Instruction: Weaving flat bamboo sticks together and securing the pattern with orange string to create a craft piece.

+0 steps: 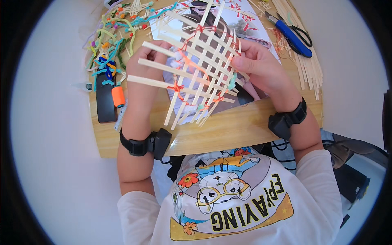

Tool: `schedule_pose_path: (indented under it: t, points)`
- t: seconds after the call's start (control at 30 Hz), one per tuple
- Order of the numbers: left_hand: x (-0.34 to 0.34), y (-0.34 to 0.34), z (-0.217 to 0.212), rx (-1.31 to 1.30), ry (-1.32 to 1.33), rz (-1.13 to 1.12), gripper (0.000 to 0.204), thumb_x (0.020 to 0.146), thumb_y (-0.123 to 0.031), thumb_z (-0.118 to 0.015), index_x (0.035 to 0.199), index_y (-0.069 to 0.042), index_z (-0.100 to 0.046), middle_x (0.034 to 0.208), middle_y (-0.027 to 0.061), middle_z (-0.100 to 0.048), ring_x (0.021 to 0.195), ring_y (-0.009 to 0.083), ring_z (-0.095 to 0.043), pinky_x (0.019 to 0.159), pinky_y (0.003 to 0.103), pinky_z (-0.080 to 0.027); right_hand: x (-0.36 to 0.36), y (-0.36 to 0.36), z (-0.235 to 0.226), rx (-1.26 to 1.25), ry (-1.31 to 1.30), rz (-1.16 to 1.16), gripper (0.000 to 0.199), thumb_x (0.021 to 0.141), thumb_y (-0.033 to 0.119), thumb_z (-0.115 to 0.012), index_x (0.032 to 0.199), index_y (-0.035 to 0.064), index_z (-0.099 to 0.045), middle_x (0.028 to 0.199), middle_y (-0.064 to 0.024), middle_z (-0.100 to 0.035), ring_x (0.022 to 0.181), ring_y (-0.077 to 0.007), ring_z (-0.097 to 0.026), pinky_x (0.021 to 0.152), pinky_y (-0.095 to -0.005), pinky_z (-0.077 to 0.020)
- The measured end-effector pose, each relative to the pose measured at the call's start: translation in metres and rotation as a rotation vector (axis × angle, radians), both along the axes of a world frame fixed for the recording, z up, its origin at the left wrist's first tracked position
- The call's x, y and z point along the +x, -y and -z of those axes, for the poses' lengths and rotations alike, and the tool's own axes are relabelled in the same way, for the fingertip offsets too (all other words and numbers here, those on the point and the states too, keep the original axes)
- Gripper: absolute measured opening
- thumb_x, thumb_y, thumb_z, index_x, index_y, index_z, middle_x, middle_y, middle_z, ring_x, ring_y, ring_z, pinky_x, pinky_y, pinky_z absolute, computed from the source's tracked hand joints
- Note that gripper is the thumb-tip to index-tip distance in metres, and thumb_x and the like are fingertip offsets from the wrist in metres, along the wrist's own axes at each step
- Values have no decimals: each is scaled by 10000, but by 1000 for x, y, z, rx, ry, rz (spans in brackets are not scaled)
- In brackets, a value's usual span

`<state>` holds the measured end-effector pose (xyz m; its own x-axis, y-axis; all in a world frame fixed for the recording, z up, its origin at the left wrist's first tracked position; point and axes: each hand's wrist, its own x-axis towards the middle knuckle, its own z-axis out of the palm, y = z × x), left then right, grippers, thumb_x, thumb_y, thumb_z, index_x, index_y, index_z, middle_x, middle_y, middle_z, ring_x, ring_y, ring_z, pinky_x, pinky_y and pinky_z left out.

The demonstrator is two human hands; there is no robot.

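- Pale surfaces [53, 130] flank the wood-grain bench [237, 122].
- A printed sheet [232, 24] lies there.
- Above it, left hand [152, 59] and right hand [258, 65] grip a woven lattice [208, 67] (thread-tied).
- Blue-handled pliers [295, 39] lie right.
- An orange spool [118, 96] sits left.

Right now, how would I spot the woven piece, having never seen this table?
Start at the wooden table and find the large printed sheet. Over that sheet, between the left hand and right hand, is the woven lattice. Its pale strips cross, bound with red and orange ties, unlike the loose strips at far right.
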<state>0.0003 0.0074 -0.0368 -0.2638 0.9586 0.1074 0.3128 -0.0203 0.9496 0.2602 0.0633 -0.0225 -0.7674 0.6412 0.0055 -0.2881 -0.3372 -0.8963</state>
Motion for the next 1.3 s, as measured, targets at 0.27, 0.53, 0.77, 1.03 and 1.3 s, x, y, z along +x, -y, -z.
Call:
schedule_pose_path:
  t: [0.27, 0.53, 0.77, 1.03, 1.3]
  points:
    - [-13, -20, 11, 290, -440, -39, 250, 902, -121, -605, 1136, -63, -673, 1083, 102, -639, 823, 152, -653, 687, 283, -507, 5, -6, -3, 75, -35, 19, 383, 920, 165, -662, 1241, -25, -574, 1170, -91, -663, 1038, -115, -633, 934, -266, -486]
    - [17, 25, -24, -48, 746, 454, 430, 988, -239, -577, 1329, 14, -505, 1007, 51, -667, 838, 100, -623, 733, 246, -480, 0, -2, 2, 40, 12, 40, 385, 912, 160, -672, 1238, -24, -580, 1146, -89, -675, 1022, -117, -641, 926, -264, -492]
    - [16, 16, -19, -46, 502, 116, 206, 961, -184, -580, 1047, -9, -644, 851, 9, -635, 737, 67, -560, 638, 224, -443, 0, -4, 1, 34, -49, -10, 383, 912, 168, -677, 1231, -23, -585, 1141, -86, -677, 1013, -120, -644, 931, -265, -489]
    - [4, 1, -6, 30, 360, 87, 199, 959, -187, -606, 1020, -11, -675, 876, 18, -664, 788, 58, -575, 677, 209, -444, 6, -1, 0, 42, -37, -84, 378, 898, 116, -684, 1235, -22, -581, 1128, -93, -682, 999, -126, -652, 908, -267, -506]
    - [5, 7, -21, 161, 215, 179, 204, 965, -204, -623, 987, -13, -690, 889, -18, -667, 805, 41, -549, 721, 195, -424, 30, -9, -46, 1043, 289, 55, 149, 819, 18, -672, 962, 28, -633, 1027, -73, -691, 1069, -235, -616, 915, -366, -481]
